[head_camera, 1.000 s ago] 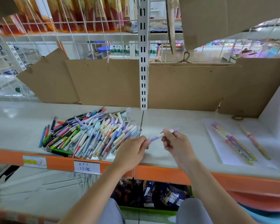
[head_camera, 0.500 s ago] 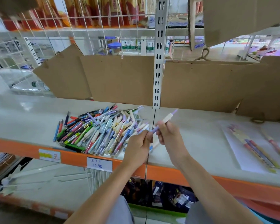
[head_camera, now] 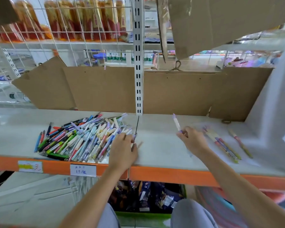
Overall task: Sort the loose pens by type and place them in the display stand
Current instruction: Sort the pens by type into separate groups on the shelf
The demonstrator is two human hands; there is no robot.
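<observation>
Most of the task remains: the large heap of loose multicoloured plastic pens point(head_camera: 82, 139) lies unsorted at the left of the grey shelf point(head_camera: 156, 155). My left hand point(head_camera: 123, 150) rests at the heap's right edge, fingers curled; whether it grips a pen I cannot tell. My right hand point(head_camera: 193, 142) pinches one white-and-purple pen point(head_camera: 177, 123), tip upward. Farther right, a few sorted pens point(head_camera: 222, 143) lie on a clear plastic sheet point(head_camera: 247, 162). No display stand is visible.
</observation>
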